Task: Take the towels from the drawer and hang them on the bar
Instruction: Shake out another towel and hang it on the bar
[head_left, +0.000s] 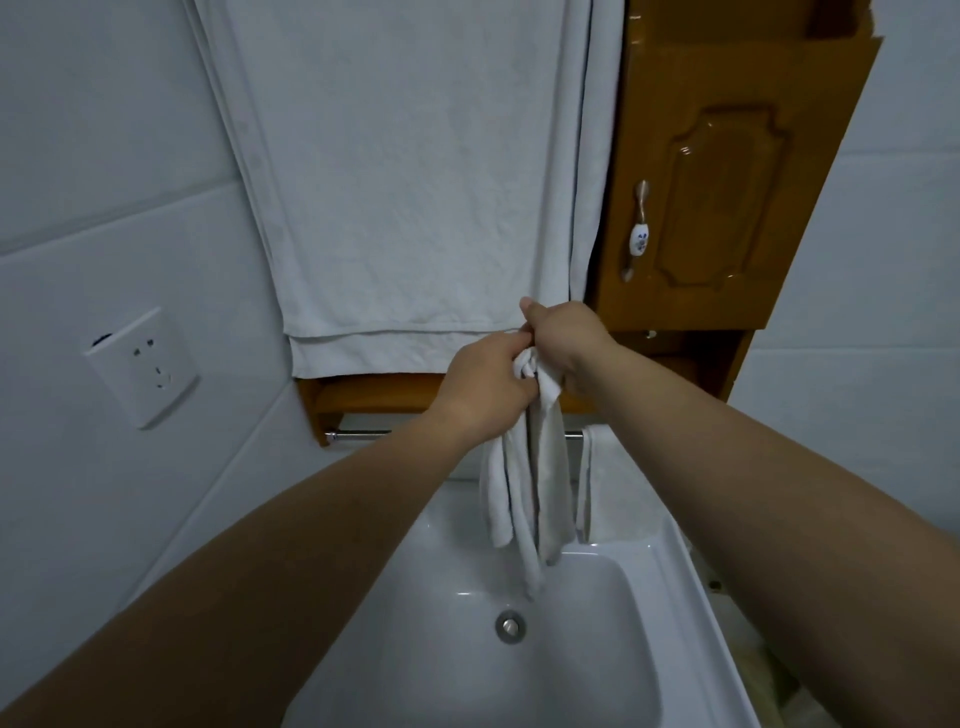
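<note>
On both my left hand and right hand, the fingertips are buried in the bunched top of the small towel, so I can't see just how they grip it. That towel and my left wrist cover the middle of the bar; only its two ends show. The large towel and the cabinet run off the top edge. A cloth at the bar's right end is half hidden. The sink is cut off at the near edge.
</note>
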